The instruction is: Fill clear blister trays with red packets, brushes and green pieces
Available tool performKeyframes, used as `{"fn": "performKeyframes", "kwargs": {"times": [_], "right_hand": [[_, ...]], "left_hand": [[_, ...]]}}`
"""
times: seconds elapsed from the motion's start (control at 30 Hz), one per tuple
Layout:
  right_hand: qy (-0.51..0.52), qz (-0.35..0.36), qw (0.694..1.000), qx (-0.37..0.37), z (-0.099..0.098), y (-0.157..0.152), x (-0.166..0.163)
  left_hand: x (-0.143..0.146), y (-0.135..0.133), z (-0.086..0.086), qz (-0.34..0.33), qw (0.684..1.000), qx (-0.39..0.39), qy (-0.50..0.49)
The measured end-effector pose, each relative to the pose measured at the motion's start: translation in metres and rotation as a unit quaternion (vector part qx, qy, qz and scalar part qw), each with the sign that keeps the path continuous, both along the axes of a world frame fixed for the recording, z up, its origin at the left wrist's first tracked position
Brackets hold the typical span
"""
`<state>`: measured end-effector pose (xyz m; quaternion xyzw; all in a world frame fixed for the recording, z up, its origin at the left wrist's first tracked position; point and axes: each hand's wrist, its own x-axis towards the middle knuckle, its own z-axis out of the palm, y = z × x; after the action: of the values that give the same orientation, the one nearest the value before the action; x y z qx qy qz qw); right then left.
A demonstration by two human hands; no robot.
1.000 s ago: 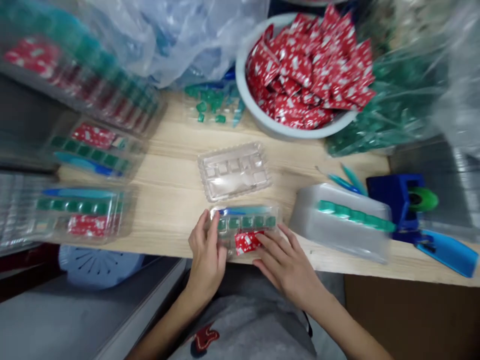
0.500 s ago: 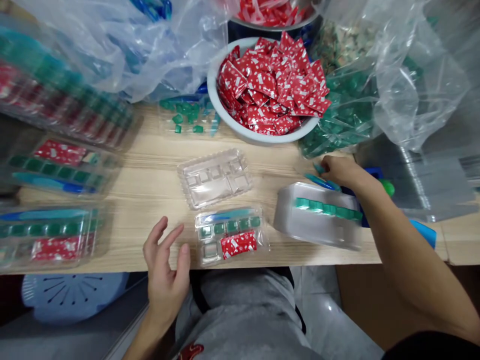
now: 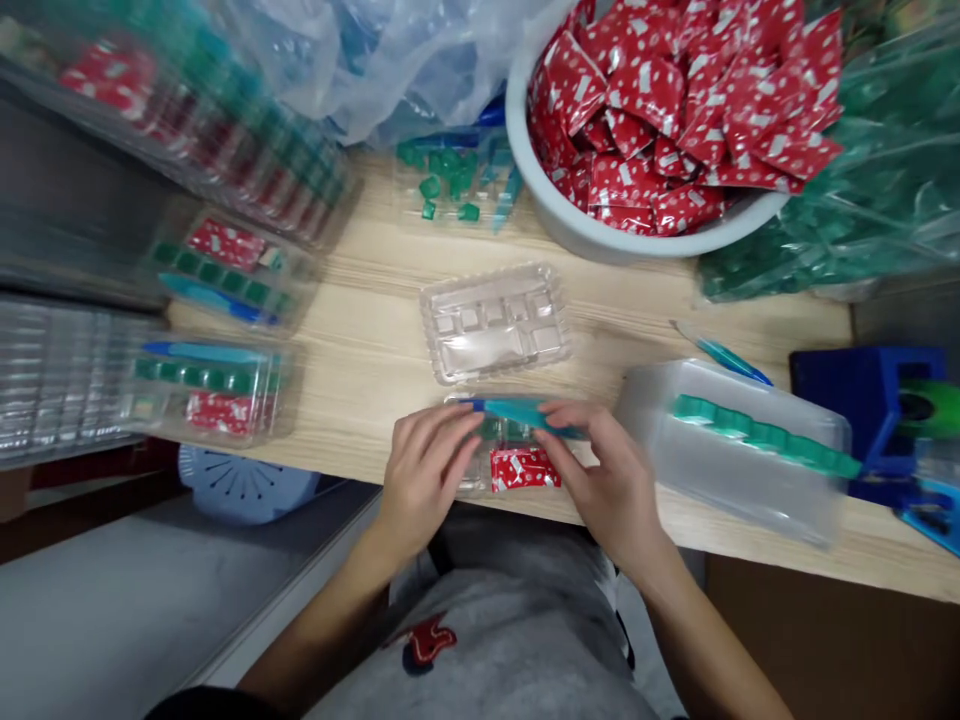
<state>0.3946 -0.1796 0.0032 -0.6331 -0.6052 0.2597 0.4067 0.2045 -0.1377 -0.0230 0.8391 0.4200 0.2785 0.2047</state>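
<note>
A blue pen-shaped tool [image 3: 516, 410], dark blue at its left end, lies across the upper side of a clear plastic tray [image 3: 471, 482]. My right hand [image 3: 607, 475] pinches it near the right end between thumb and fingers. At the other end, my left hand [image 3: 427, 470] has its bent fingertips on the dark blue part, beside the tray's left side. Inside the tray are green square pots [image 3: 516, 430], partly covered by the hands, and a red packet with white marks [image 3: 525, 469]. Behind it rests a clear moulded lid or tray [image 3: 495, 322] without contents.
To the right stand a frosted box [image 3: 750, 490] with a green pot strip [image 3: 765, 436] on top, another pen-shaped tool [image 3: 724, 355] and a blue tape dispenser [image 3: 847, 405]. A bowl [image 3: 570, 225] of red packets is behind. Filled trays [image 3: 262, 400] sit left.
My right hand has come from beside the frosted box to the tray with a blue pen-shaped tool. My left hand has moved in to the tray's left side. The camera view has shifted.
</note>
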Motion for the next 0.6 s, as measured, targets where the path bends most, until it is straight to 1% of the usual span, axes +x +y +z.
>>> {"fn": "performKeyframes", "kwargs": {"times": [0.1,0.17,0.23,0.3,0.37,0.43,0.5,0.53,0.6], "right_hand": [[-0.138,0.031,0.989,0.038,-0.016,0.009,0.001],[-0.184,0.036,0.981,0.044,-0.02,0.01,0.002],[-0.192,0.044,0.98,0.041,-0.021,0.01,0.002],[-0.192,0.056,0.979,0.04,-0.019,0.008,0.002],[-0.19,0.058,0.979,0.044,-0.013,0.006,0.003],[-0.184,0.024,0.982,0.042,-0.001,0.001,0.005],[-0.182,-0.032,0.983,0.011,0.01,-0.008,0.005],[-0.189,-0.057,0.98,-0.02,0.013,-0.013,0.004],[-0.218,-0.07,0.969,-0.094,0.014,-0.026,-0.001]], "left_hand": [[0.003,0.002,-0.007,0.009,0.999,0.034,0.035],[0.004,0.001,-0.011,0.031,0.999,0.035,0.018],[0.006,-0.001,-0.015,0.07,0.997,0.021,-0.012],[0.006,-0.001,-0.016,0.094,0.995,0.004,-0.022],[0.005,-0.001,-0.015,0.089,0.996,0.01,0.0],[0.005,0.001,-0.012,0.066,0.996,0.043,0.029],[0.006,0.003,-0.006,0.048,0.994,0.084,0.059],[0.008,0.003,-0.003,0.047,0.991,0.099,0.083],[0.013,0.003,0.002,0.061,0.981,0.113,0.142]]}}
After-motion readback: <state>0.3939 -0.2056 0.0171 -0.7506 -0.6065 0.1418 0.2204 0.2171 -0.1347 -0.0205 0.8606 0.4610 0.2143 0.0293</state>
